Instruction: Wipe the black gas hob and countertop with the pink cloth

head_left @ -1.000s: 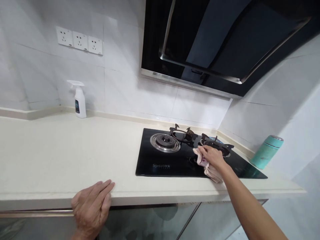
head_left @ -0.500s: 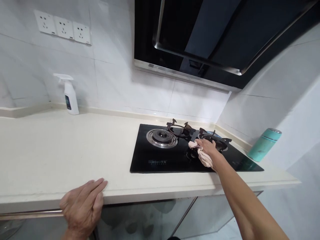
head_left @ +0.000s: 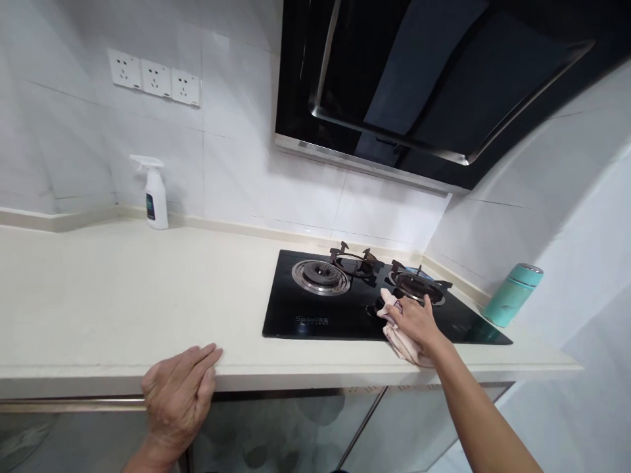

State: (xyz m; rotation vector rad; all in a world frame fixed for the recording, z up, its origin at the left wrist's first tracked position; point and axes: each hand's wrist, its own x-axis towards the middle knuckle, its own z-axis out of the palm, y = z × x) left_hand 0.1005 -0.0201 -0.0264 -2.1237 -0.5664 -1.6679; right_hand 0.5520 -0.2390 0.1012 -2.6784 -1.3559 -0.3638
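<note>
My right hand (head_left: pixel 415 320) grips a pale pink cloth (head_left: pixel 401 341) on the black glass gas stove (head_left: pixel 340 322), near its front middle. Beside the cloth is a dark control knob (head_left: pixel 373 310), partly covered. The left burner (head_left: pixel 321 276) shows bare, with a shiny ring around it. A loose black pot stand (head_left: pixel 355 264) lies behind it, and the right burner (head_left: pixel 419 286) carries its own stand. My left hand (head_left: pixel 182 387) rests on the countertop's front edge, fingers stretched out flat, holding nothing.
A white spray bottle (head_left: pixel 156 200) stands by the back wall at left, below several sockets (head_left: pixel 156 79). The black range hood (head_left: pixel 394 85) hangs over the stove. A turquoise thermos (head_left: pixel 513 295) stands at the right end of the cream countertop (head_left: pixel 123 295). Cabinet doors (head_left: pixel 276 427) lie below.
My right hand has drawn the cloth toward the stove's front edge, and the cloth now hangs lower toward the counter. My left hand keeps its place on the edge. The view has shifted slightly.
</note>
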